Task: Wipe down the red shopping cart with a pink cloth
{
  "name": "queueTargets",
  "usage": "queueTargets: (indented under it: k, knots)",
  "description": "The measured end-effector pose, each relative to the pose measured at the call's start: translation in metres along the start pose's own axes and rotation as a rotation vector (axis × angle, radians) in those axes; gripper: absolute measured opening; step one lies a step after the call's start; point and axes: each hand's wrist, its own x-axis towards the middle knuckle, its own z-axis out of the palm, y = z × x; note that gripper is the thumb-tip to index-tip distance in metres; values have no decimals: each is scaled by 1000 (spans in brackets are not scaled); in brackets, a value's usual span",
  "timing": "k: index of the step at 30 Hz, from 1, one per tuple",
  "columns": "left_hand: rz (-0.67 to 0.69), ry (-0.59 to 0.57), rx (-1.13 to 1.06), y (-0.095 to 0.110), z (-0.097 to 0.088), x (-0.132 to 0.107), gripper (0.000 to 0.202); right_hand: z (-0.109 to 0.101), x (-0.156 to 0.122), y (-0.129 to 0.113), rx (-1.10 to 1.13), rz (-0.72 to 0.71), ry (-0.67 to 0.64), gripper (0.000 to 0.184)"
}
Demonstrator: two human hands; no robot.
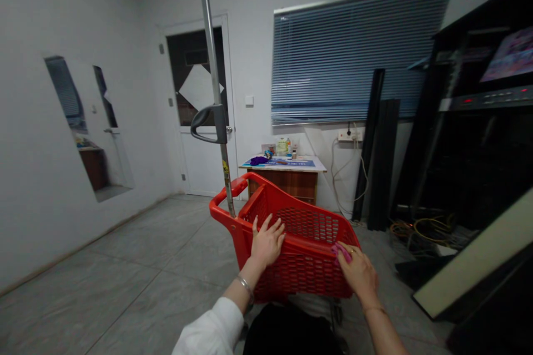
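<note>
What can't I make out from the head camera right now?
All in the head view:
- Cart floor: hidden by its near wall.
- Much of the pink cloth: covered by the right hand.
- Some wheels: behind the black clothing.
- Labels on the desk items: too small.
- Screen: cut off by the right edge.

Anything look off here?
Yes, slightly. Cables lie tangled on the floor at right. A tall pole rises at the handle end of the red cart, unusual for carts. The white sheet on the door sits cornerwise, like a diamond.
</note>
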Motion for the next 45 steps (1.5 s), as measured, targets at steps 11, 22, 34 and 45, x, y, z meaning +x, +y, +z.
queueTargets:
  k: [11, 22, 34, 45]
  knots:
    - [-14, 2, -21, 1, -1, 0, 32, 18, -9, -101, -70, -124, -6, 34]
    - [5, 1, -9, -5, -2, -2, 33, 1, -3, -46, 53, -140, -78, 35]
    - [4, -2, -27, -1, -4, -1, 32, 10, -10, -93, -49, -134, -36, 34]
    - [0, -23, -54, -7, -3, -2, 34, 5, -8, -68, 62, -148, -89, 36]
